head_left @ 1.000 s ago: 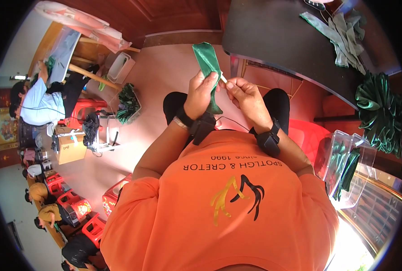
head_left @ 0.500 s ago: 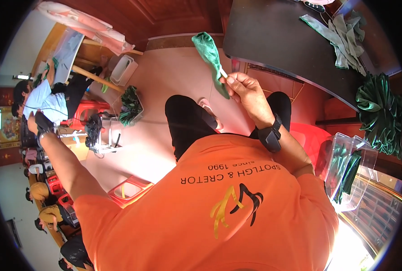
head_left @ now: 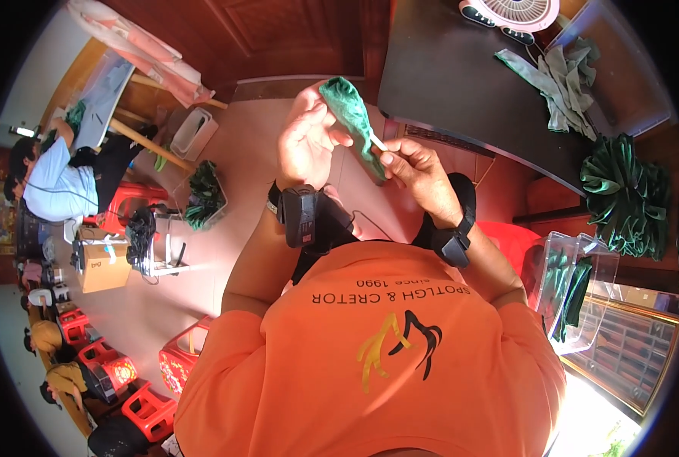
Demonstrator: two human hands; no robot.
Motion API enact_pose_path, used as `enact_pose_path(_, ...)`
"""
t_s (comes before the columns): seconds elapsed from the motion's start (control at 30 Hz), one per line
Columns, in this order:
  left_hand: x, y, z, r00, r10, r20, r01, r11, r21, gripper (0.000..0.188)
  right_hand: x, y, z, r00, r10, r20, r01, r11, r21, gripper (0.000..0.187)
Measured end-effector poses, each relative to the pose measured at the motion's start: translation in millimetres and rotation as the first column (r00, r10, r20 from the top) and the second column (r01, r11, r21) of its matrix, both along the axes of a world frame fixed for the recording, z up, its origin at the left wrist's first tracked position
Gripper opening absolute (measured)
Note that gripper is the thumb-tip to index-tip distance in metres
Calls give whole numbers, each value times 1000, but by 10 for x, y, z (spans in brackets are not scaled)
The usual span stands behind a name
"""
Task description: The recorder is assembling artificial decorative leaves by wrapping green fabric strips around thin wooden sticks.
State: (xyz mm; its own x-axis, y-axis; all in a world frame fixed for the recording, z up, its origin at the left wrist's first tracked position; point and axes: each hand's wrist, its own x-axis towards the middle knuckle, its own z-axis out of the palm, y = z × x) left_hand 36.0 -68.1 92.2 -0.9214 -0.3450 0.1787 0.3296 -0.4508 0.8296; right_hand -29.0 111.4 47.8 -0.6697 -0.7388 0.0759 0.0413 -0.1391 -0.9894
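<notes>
A strip of green velvety cloth (head_left: 349, 105) hangs off a thin white stick (head_left: 377, 142), in front of me above my lap. My right hand (head_left: 416, 167) pinches the stick's lower end between thumb and fingers, close to the cloth's lower tail. Beside the cloth's left edge is my left hand (head_left: 309, 141), its palm showing and its fingers loosely apart. Its fingertips come up to the cloth's upper part and partly pass behind it; whether they touch it I cannot tell.
A black table (head_left: 446, 68) at upper right bears grey-green cloth strips (head_left: 557, 87) and a fan (head_left: 518, 11). Bundled green cloth (head_left: 629, 194) and a clear plastic box (head_left: 576, 293) are at right. Left are a seated co-worker (head_left: 61, 179), a cardboard box (head_left: 105, 263) and red stools (head_left: 149, 411).
My left hand has come in from far left to beside the green cloth. My right hand still holds the stick in nearly the same place. The view has shifted slightly.
</notes>
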Motion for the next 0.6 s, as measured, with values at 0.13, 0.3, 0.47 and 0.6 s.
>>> enact_pose_path(0.13, -19, 34, 24, 995, -83, -55, 87, 994, 72, 34, 42, 61, 47, 999, 9, 46, -12, 997, 82, 19)
enact_pose_path(0.3, -71, 59, -1, 999, -10, -50, 10, 1000, -3, 30, 160, 115, 123, 999, -24, 30, 22, 996, 83, 20)
enact_pose_path(0.47, -133, 110, -6, 998, 38, -43, -40, 999, -27, 26, 219, 137, 90, 984, -55, 172, 49, 998, 40, 19)
enact_pose_path(0.6, -200, 354, -25, 996, 84, 11, -83, 990, -112, 23, 167, 154, 156, 978, -57, 202, 67, 997, -44, 17)
